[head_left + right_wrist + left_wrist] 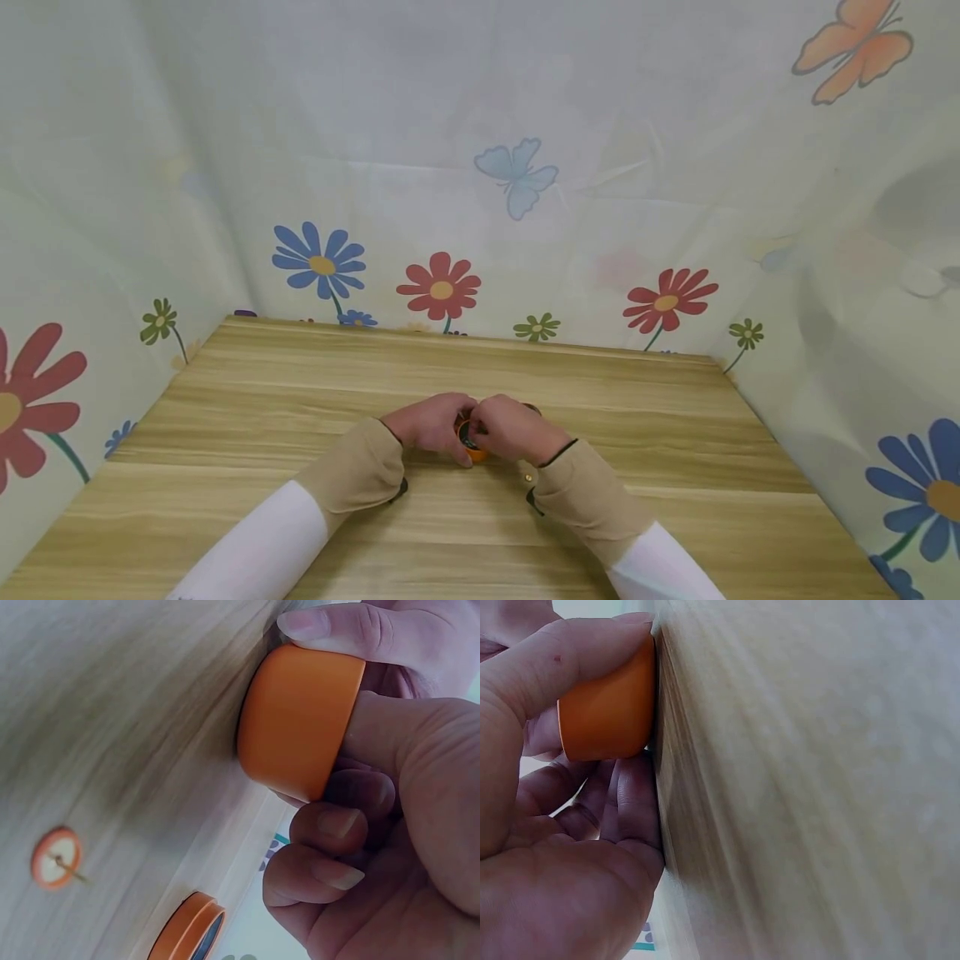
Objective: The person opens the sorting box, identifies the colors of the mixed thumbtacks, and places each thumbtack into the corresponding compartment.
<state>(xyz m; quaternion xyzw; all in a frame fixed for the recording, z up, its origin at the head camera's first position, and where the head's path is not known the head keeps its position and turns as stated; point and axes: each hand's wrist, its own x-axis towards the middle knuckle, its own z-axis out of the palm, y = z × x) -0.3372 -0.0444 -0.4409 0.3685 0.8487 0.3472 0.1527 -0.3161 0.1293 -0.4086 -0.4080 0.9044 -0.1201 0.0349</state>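
Observation:
A small orange round cup with a dark inside stands on the wooden table. My left hand holds it from the side, thumb along one side of the wall and fingers round the other. Over its mouth is my right hand, the thumb reaching inside the rim and the other fingers curled at the edge. The cup hides those fingertips, so I cannot tell whether they pinch anything.
A small pale disc with an orange rim and a thin brass-coloured pin lies near the right wrist. Beyond the right hand sits an orange ring-shaped lid. Flower-printed cloth surrounds the wooden table at its back and sides.

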